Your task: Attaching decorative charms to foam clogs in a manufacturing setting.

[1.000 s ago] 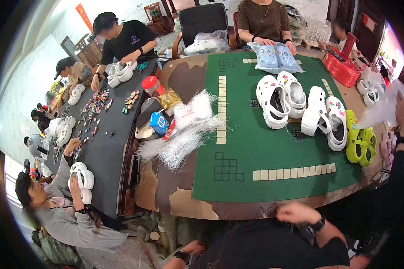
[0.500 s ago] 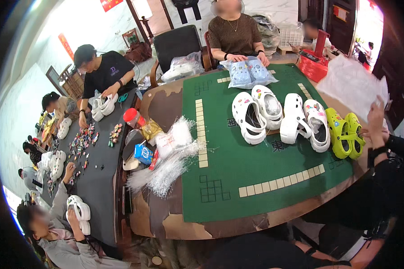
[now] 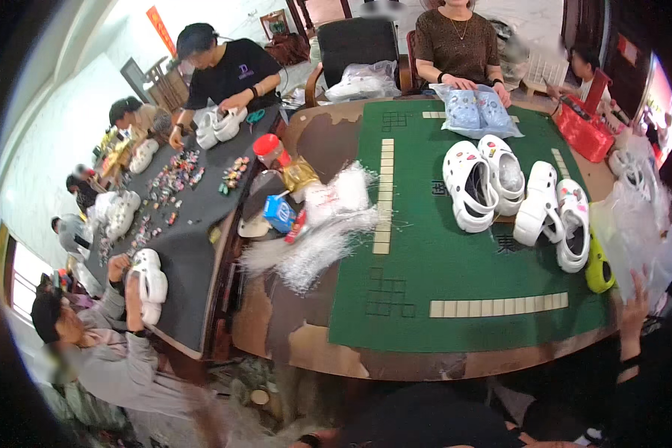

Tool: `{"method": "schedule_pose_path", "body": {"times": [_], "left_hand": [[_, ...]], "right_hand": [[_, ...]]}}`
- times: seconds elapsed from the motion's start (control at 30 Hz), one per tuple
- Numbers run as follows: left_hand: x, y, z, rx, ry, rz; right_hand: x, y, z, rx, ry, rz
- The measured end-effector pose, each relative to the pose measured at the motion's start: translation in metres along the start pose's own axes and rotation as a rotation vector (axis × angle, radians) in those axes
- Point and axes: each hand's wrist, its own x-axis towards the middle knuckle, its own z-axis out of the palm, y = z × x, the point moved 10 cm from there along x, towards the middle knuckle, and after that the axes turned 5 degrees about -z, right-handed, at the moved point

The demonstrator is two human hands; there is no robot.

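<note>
Two hands (image 3: 324, 434): cut by lower edge; you cannot tell finger state.
Table (image 3: 325, 145): curved near edge, worn.
Mat (image 3: 440, 276): white clogs (image 3: 534, 205) on right half, green span toward you.
Wall (image 3: 41, 160): white, behind co-workers (image 3: 239, 71).

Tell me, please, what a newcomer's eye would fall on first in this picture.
Probably the four white clogs, grouped on the green mat right of centre. Next, perhaps, the heap of white strands at the mat's left side, and the blue clogs in a clear bag at its far edge.
</note>
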Motion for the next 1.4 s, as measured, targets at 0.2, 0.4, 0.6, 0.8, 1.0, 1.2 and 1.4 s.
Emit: {"method": "schedule_pose_path", "body": {"times": [0.2, 0.4, 0.6, 0.8, 1.0, 1.2, 1.4], "left_hand": [[-0.016, -0.026, 0.052, 0.052, -0.073, -0.044], [-0.012, -0.041, 0.078, 0.111, -0.127, -0.02], [-0.014, -0.06, 0.115, 0.161, -0.164, 0.005], [-0.08, 0.082, 0.013, 0.331, -0.02, 0.066], [-0.188, 0.247, -0.157, 0.606, 0.72, 0.128], [-0.18, 0.287, -0.302, 0.761, 1.399, -0.022], [-0.127, 0.319, -0.358, 1.141, 1.683, 0.019]], "right_hand": [[0.07, -0.177, 0.053, 0.837, -0.375, -0.171], [0.041, -0.273, -0.016, 0.059, -0.412, -0.526], [0.064, -0.268, -0.021, -0.076, -0.489, -0.193], [0.086, -0.224, -0.026, -0.301, -0.246, 0.0], [0.054, -0.348, -0.107, -0.355, 0.016, -0.173], [-0.008, -0.486, -0.197, -0.082, 0.366, -0.504], [0.009, -0.493, -0.245, 0.079, 0.805, -0.653]]}}
